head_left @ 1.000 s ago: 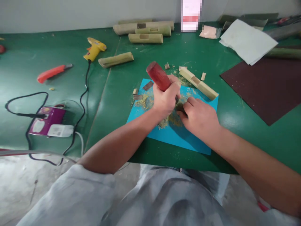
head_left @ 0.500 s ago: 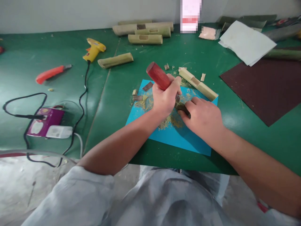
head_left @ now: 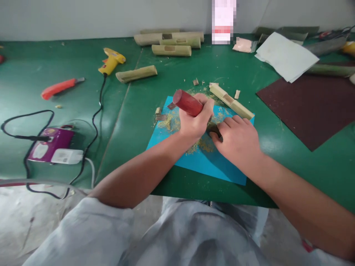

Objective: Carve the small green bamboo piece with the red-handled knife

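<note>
My left hand (head_left: 194, 118) is wrapped round a thick red wooden handle (head_left: 188, 102); the tool's working end is hidden by my fingers. Beside it, my right hand (head_left: 237, 135) grips a dark bamboo piece (head_left: 214, 130), mostly covered by the fingers. Both hands are over a blue sheet (head_left: 216, 171) strewn with yellowish shavings (head_left: 203, 145). Behind my right hand, a pale bamboo tube (head_left: 240, 108) with a cut-out window lies slanted across the sheet's far edge. Small bamboo offcuts (head_left: 161, 117) rest to the left.
Several bamboo tubes (head_left: 171, 50) lie along the wall. Leftward are a yellow glue gun (head_left: 111, 61), a red-handled cutter (head_left: 59, 88) and a purple power box (head_left: 59, 142) with trailing cords. White paper (head_left: 287, 55) overlaps a dark brown sheet (head_left: 310, 111) on the right.
The red handle has tipped lower, its free end coming down towards me. My right hand still grips the bamboo piece in about the same place. The whole view has shifted slightly.
</note>
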Motion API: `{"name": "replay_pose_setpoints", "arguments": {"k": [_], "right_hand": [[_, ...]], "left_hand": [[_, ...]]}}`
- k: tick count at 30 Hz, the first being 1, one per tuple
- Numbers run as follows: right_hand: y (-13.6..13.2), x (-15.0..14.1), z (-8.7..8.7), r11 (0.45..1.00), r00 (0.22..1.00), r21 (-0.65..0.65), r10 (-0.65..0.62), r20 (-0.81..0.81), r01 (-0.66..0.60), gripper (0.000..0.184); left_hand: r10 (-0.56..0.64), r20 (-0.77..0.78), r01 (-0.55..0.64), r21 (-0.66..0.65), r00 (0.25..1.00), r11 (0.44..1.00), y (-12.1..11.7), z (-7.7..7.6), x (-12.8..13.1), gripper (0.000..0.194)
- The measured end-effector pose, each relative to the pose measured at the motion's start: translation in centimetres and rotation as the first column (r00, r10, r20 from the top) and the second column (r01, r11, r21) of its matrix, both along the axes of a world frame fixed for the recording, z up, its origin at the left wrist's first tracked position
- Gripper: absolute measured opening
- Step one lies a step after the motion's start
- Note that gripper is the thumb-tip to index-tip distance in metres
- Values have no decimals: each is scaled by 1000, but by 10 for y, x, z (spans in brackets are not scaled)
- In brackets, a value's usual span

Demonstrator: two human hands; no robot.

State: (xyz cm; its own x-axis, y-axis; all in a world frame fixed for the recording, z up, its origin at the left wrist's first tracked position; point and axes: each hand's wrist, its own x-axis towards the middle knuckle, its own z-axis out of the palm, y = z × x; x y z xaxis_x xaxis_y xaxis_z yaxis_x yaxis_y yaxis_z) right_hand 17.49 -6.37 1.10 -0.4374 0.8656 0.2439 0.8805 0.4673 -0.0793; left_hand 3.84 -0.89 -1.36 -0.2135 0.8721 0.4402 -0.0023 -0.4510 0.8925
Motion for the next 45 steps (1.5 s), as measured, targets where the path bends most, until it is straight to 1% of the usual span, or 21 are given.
{"name": "replay_pose_setpoints", "arguments": {"k": [3, 7, 11, 16, 20, 21, 23, 26, 28, 33, 38, 42, 45], "right_hand": [[0, -1, 0, 1000, 1000, 26, 9, 11, -9, 25], [-2, -2, 0, 999, 999, 33, 19, 37, -20, 22], [-3, -3, 0, 1000, 998, 13, 26, 61, -27, 21], [-2, -6, -1, 999, 996, -20, 49, 74, -48, 22], [1, -5, -1, 997, 996, -59, 60, 62, -57, 26], [2, -5, -2, 996, 996, -63, 63, 57, -59, 27], [2, -4, -2, 996, 997, -65, 63, 53, -60, 26], [2, -4, -2, 997, 998, -58, 47, 46, -45, 23], [2, -5, -1, 998, 998, -53, 42, 39, -40, 22], [1, -5, -2, 999, 998, -33, 37, 47, -35, 23], [1, -4, -3, 999, 998, -24, 34, 43, -33, 24], [1, -4, -3, 998, 999, -52, 26, 34, -24, 24], [3, -4, -4, 997, 999, -63, 35, 16, -34, 24]], "left_hand": [[31, 26, -30, -28, 999, 999, -1, 2, 1, 39], [46, 16, -46, -29, 999, 999, 0, 4, 2, 44], [2, 45, -1, -17, 999, 1000, 1, 4, 1, 41], [-35, 75, 40, -66, 997, 997, 1, 4, 0, 43], [-82, 78, 87, -64, 994, 994, 2, 0, -2, 43], [-52, 121, 59, -55, 991, 997, 3, -1, -2, 43], [3, 181, 11, -78, 984, 997, 5, -2, -2, 40], [20, 130, 1, -160, 991, 987, 7, 0, -1, 37], [17, 94, 1, -187, 995, 982, 7, 2, -1, 37], [34, 91, -17, -182, 995, 983, 6, 3, 0, 39], [56, 92, -44, -118, 994, 992, 6, 3, -1, 40], [21, 63, -16, -74, 998, 997, 5, 6, 0, 40], [-49, 38, 51, -50, 998, 997, 4, 9, 0, 42]]}}
